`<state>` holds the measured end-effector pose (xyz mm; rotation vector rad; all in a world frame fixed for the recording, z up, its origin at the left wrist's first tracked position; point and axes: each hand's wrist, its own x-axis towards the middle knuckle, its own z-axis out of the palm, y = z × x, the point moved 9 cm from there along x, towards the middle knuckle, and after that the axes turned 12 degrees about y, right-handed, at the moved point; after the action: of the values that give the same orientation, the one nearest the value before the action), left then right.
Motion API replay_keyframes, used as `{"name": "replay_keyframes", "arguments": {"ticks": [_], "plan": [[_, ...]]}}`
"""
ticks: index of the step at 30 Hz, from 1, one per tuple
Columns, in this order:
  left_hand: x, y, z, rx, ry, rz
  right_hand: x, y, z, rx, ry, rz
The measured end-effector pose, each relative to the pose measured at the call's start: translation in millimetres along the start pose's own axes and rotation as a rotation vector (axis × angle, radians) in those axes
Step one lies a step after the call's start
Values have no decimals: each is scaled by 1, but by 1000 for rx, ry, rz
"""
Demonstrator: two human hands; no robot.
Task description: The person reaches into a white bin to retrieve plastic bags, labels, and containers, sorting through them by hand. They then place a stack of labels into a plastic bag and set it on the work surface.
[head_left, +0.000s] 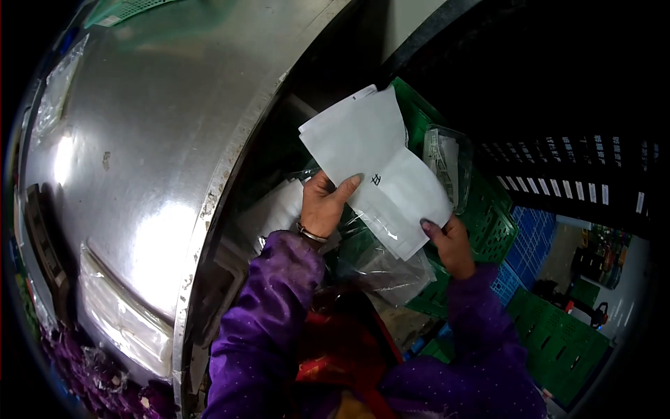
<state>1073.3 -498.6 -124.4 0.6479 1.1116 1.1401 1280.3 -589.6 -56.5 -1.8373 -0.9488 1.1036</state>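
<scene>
A few white paper sheets (pixel 356 140), creased down the middle and with a small dark handwritten mark, are held up in front of me. My left hand (pixel 328 204) grips their left edge, thumb on top. At the lower right corner, my right hand (pixel 452 246) pinches the same sheets between thumb and fingers. Below them lies a green plastic crate (pixel 488 227) with clear plastic bags (pixel 394 276) in and around it. More white papers in plastic (pixel 273 216) lie beneath my left wrist. A clear pack with papers (pixel 447 164) rests at the crate's right side.
A shiny metal table (pixel 167 91) runs along my left, bearing a stack of clear plastic bags (pixel 125 314). Purple produce (pixel 105 370) sits at lower left. To the right are a black slatted crate (pixel 572 164), a blue crate (pixel 534 237) and another green crate (pixel 555 335).
</scene>
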Motion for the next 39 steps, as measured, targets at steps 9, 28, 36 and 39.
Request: {"name": "replay_keyframes", "arguments": {"ticks": [9, 28, 36, 39], "plan": [[-16, 39, 16, 194, -244, 445, 75, -82, 21, -298, -215, -543], [-22, 52, 0, 664, 101, 523, 68, -35, -43, 63, 41, 22], [-32, 12, 8, 431, -91, 109, 31, -23, -32, -278, -334, 146], [-53, 54, 35, 589, -95, 448, 35, -37, -16, -255, -161, 9]]}}
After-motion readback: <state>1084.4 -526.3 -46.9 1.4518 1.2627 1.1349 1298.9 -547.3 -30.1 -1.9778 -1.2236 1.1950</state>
